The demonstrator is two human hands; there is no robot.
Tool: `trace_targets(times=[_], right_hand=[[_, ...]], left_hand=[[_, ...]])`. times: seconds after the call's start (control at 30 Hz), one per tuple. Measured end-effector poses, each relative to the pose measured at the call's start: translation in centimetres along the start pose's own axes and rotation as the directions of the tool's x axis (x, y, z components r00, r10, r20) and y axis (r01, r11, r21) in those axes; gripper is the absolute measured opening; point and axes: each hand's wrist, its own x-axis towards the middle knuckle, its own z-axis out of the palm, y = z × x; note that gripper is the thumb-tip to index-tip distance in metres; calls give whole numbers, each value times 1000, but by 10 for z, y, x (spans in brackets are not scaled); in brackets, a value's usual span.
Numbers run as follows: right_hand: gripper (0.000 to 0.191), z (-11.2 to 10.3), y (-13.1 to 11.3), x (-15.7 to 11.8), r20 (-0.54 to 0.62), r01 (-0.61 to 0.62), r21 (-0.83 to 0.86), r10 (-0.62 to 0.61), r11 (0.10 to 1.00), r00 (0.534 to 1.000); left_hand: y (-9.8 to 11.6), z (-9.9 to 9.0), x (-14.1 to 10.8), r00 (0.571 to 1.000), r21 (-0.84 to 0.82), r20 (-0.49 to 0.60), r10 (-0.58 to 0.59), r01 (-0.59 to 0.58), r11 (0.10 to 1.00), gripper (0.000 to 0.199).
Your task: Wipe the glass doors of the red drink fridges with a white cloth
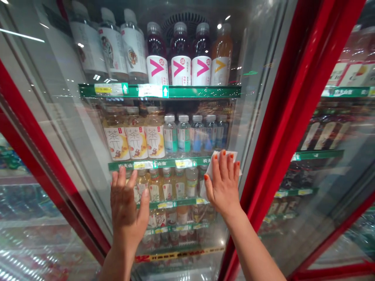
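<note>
My left hand (127, 207) lies flat on the glass door (82, 128) of a drinks cooler, fingers spread, holding nothing. My right hand (223, 185) presses a white cloth or paper wipe (215, 169) against the same pane, and the wipe shows past my fingers and along the hand's left side. Both palms rest on the glass at about the same height, with the red door frame (271, 136) just right of my right hand. Bottled tea (136, 142) stands behind the glass above my left hand.
Behind the glass, green shelf rails (159, 91) carry price tags and rows of bottled drinks. A neighbouring glass door (319, 175) with a red frame stands to the right. Reflections of store shelves show at the lower left.
</note>
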Motion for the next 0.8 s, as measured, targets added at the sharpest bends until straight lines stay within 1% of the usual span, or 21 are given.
trace_targets(times=[0.07,0.1,0.13,0.17,0.2,0.23,0.3,0.33,0.37,0.4,0.47,0.5,0.53,0.57,0.6,0.63,0.7,0.73,0.77,0.8], right_hand=[[88,5,1,-38,-1,6,-23,-6,1000,1000],[87,6,4,-54,-5,-16,-36,16,999,1000],[86,7,7,-65,-7,-51,-43,51,998,999],[85,7,10,-69,-5,-96,-42,96,995,995],[84,6,12,-66,-1,-144,-33,144,989,990],[84,6,11,-58,3,-189,-19,190,982,982],[85,5,3,-34,1,-231,16,231,973,973],[86,6,-4,-25,0,-212,30,212,977,977],[87,7,-12,-21,6,-166,39,166,985,986],[88,9,-18,-24,19,-102,44,101,994,995],[90,12,-25,-44,47,28,34,-29,999,998],[90,12,-24,-58,52,60,19,-61,998,997],[89,12,-19,-71,51,61,4,-61,998,997],[89,11,-11,-79,44,28,-8,-28,1000,999],[88,8,-3,-81,30,-26,-12,26,1000,999],[87,6,5,-75,14,-92,-7,92,996,996],[85,2,9,-44,-21,-206,23,207,978,978],[85,2,3,-25,-35,-233,40,235,972,971],[86,3,-9,-8,-42,-229,57,232,972,972],[86,6,-25,4,-40,-187,73,190,980,981]], left_hand=[[-1,0,0,1000,5,-4,1,-1,1000,84],[-2,0,0,1000,6,-2,2,-2,1000,84],[-2,-1,0,1000,8,4,4,-4,1000,84],[-2,-1,0,1000,8,8,6,-6,1000,84],[-2,-1,0,1000,9,8,4,-5,1000,84],[-2,-1,0,1000,11,5,2,-2,1000,84],[-1,-1,0,1000,13,-1,-3,3,1000,83],[-1,-1,0,1000,14,0,-4,4,1000,82],[-1,-1,0,1000,13,3,-1,1,1000,82],[-1,-1,0,1000,12,5,4,-4,1000,82],[-2,-2,0,1000,9,8,8,-8,1000,83],[-2,-2,0,1000,6,12,8,-9,1000,84],[-3,-3,0,1000,2,19,9,-9,1000,84],[-3,-4,0,1000,-2,27,10,-10,1000,84],[-2,-5,-1,999,-3,33,8,-8,1000,83],[-2,-6,-1,999,-2,38,5,-4,1000,83],[0,-7,-1,999,2,47,-10,10,1000,82],[1,-7,-2,999,6,50,-19,18,1000,82],[2,-7,-2,998,8,52,-22,22,1000,82],[3,-7,-2,998,9,55,-20,19,1000,83]])
